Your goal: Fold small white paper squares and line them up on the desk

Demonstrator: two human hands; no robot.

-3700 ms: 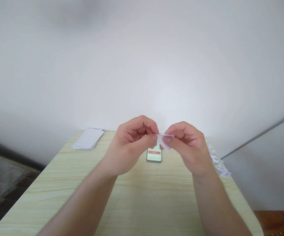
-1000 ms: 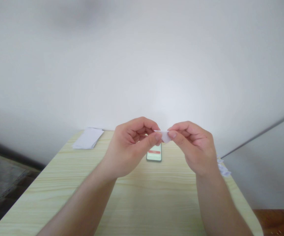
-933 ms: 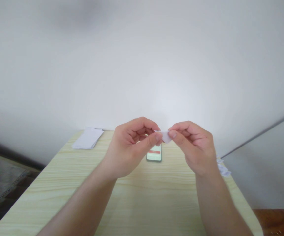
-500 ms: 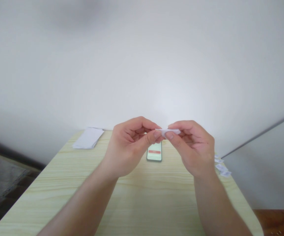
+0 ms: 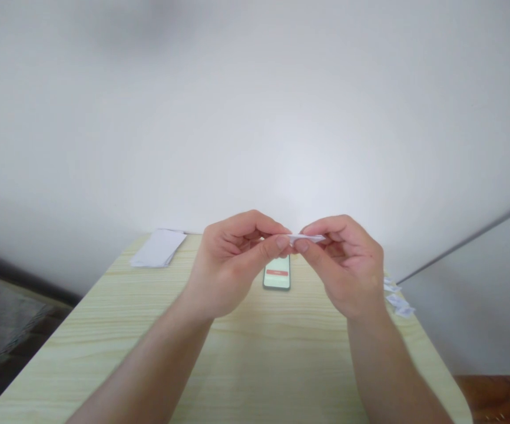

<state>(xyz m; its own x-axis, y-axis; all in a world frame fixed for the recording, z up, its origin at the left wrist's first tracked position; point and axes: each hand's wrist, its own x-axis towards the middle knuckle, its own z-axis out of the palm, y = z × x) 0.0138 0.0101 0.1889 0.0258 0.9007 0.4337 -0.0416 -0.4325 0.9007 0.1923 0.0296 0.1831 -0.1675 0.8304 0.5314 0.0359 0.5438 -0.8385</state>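
Observation:
A small folded piece of white paper (image 5: 310, 238) is held up above the table between both hands. My left hand (image 5: 237, 259) pinches its left end between thumb and fingers. My right hand (image 5: 347, 259) grips it from the other side, thumb pressed on the near face, close to the left thumb. The paper's pointed right end shows past the right thumb; much of the rest is hidden by fingertips. Beyond and below the hands lies a phone (image 5: 277, 280) with a lit screen and a red bar, its upper part covered by the hands.
A stack of white paper sheets (image 5: 158, 247) lies at the table's back left. Several small folded paper pieces (image 5: 400, 305) rest near the right edge, partly behind my right wrist. The light wood table (image 5: 264, 359) meets a white wall (image 5: 255, 118) at the back.
My right thumb has slid slightly left and down along the paper, nearer the left thumb. The paper looks flatter and narrower; the hands otherwise stay in place.

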